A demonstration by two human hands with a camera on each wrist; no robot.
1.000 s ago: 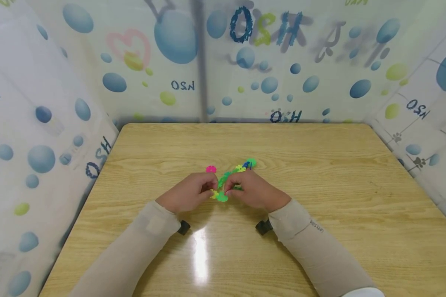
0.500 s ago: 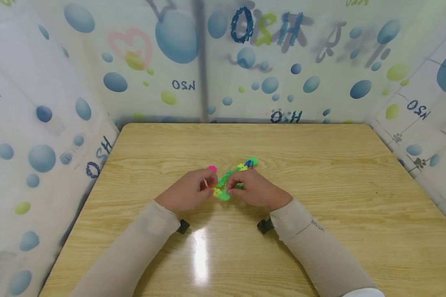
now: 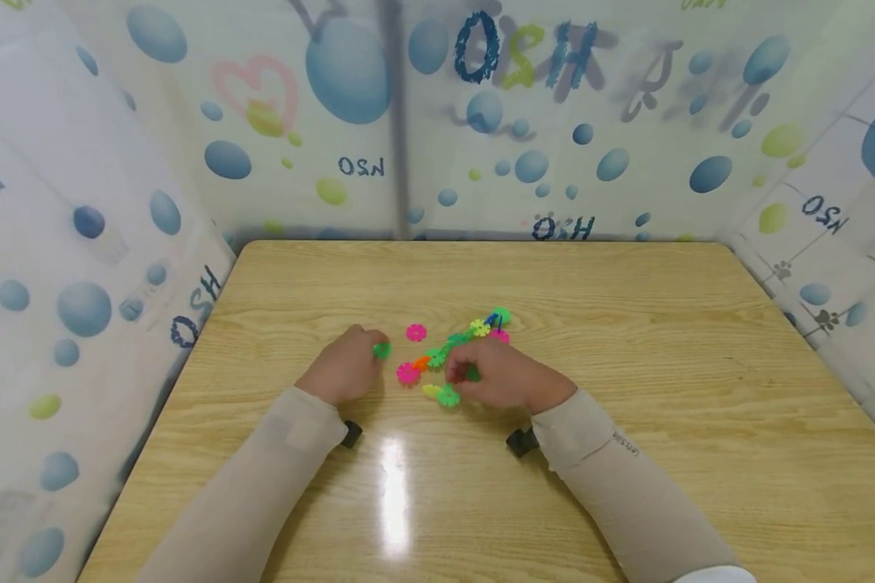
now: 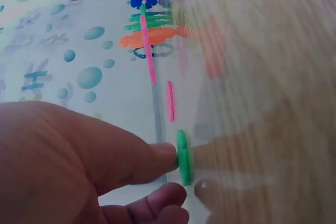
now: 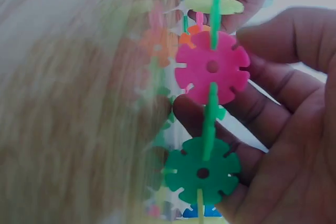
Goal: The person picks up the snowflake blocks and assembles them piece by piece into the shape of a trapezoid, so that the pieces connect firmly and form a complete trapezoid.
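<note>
A chain of slotted flower discs lies mid-table in the head view, from a pink disc [image 3: 408, 372] past an orange disc [image 3: 420, 363] and green discs to a yellow disc [image 3: 480, 327] and a blue disc [image 3: 492, 319]. My right hand [image 3: 506, 376] holds its near stretch, thumb at the rim of a pink disc [image 5: 212, 66], fingers behind. The near end shows a green disc [image 3: 448, 395] and a yellow disc [image 3: 431, 390]. My left hand [image 3: 346, 364] is at a separate green disc [image 4: 184, 158]. Its thumb touches or nearly touches the edge, fingertips apart below.
A loose pink disc [image 3: 416, 333] lies between the left hand and the chain. The wooden table [image 3: 627, 324] meets patterned curtains [image 3: 445, 121] at its back and sides. A dark wrist device [image 3: 522, 442] sits below the right cuff.
The left hand has left the chain's yellow end and moved left to the separate green disc. The chain's pink and orange end now shows. The right hand has barely moved.
</note>
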